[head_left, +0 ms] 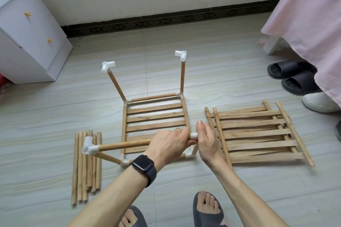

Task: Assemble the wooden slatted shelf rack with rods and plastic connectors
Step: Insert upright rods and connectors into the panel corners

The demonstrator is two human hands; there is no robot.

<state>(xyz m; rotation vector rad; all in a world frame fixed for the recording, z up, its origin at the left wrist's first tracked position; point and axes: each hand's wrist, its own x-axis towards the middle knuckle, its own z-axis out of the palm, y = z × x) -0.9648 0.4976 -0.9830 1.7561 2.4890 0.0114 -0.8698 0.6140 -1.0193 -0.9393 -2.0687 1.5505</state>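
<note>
While the left hand is wrapped around a horizontal rod near its right end, the right hand pinches the white connector at that end, thumb raised. Judgement: the rod is being seated in this near-right corner socket. Whether it is fully home cannot be told, as fingers cover the joint.

The rod's other end sits in the near-left connector, which caps a leaning upright. The near-right upright under the hands is mostly hidden.

The slatted panel lies flat on the floor, framed by rods. At its far corners stand 2 uprights, the far-left upright tilted outward and the far-right upright nearly vertical. Each is topped by a connector with open sockets. Spare rods lie bundled to the left of the frame, and spare panels are stacked to its right.

Risks noted:
1. The leaning upright sets the near-left connector off line, so a hard sideways push could pull that upright out of its base joint.
2. A rod entering the socket at an angle may jam or sit only partly in.
3. Fingertips at the socket mouth could be nipped as the rod goes in.
4. The outward tilt of the far-left upright may stop the next rods from meeting their sockets.
</note>
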